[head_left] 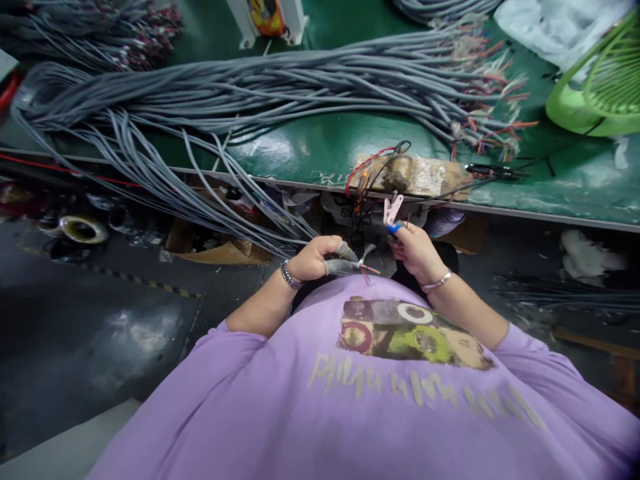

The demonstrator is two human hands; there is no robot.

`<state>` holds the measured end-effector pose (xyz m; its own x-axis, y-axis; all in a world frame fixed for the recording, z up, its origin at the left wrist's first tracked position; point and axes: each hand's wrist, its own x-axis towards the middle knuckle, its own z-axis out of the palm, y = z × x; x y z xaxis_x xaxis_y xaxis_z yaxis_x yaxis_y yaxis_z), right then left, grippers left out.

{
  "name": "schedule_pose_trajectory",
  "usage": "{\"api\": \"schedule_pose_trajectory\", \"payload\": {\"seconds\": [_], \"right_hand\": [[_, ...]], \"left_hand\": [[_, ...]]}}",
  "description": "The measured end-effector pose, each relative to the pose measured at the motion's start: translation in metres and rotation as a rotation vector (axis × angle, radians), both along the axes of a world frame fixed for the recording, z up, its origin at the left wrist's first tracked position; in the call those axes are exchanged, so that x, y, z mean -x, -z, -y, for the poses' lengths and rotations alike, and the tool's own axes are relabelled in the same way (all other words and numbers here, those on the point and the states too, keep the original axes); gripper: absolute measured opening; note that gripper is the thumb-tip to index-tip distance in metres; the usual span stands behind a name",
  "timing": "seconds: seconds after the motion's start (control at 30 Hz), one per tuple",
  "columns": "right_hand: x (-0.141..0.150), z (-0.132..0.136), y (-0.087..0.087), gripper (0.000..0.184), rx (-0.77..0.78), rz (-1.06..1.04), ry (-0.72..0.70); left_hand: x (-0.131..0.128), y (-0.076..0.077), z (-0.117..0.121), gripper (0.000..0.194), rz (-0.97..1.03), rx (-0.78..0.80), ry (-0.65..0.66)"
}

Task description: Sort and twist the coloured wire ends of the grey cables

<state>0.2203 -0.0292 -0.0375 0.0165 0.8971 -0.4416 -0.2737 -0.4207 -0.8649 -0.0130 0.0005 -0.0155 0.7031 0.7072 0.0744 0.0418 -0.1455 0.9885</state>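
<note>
My left hand is closed around the end of a grey cable, with taped fingertips. Thin coloured wires stick out of the cable end toward my right hand. My right hand is closed in a pinch on a small pink clip-like tool with a blue tip, held just right of the wire ends. Both hands sit close together above my lap, below the edge of the green workbench.
A large bundle of grey cables lies across the bench and hangs off its left edge. A taped wooden block with wires sits at the bench edge. A green fan stands at the right. Tape rolls lie at the left.
</note>
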Motion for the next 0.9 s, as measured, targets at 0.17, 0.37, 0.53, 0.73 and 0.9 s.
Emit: {"api": "schedule_pose_trajectory", "payload": {"seconds": [0.17,0.37,0.53,0.73,0.9], "right_hand": [[-0.005,-0.013,-0.008,0.062,-0.077,-0.136,-0.082],[0.0,-0.032,-0.021,0.066,-0.097,-0.216,-0.108],[0.004,-0.032,-0.024,0.063,-0.104,-0.26,-0.049],[0.009,-0.033,-0.029,0.057,-0.1,-0.336,0.071],[0.011,-0.035,-0.027,0.052,-0.082,-0.369,0.095]], "left_hand": [[-0.013,0.0,-0.009,0.025,0.072,-0.007,-0.257],[-0.04,-0.006,-0.02,0.027,0.098,0.005,-0.293],[-0.05,-0.003,-0.024,0.031,0.109,-0.016,-0.243],[-0.055,0.005,-0.029,0.037,0.097,-0.017,-0.215],[-0.059,0.007,-0.029,0.039,0.091,-0.023,-0.165]]}}
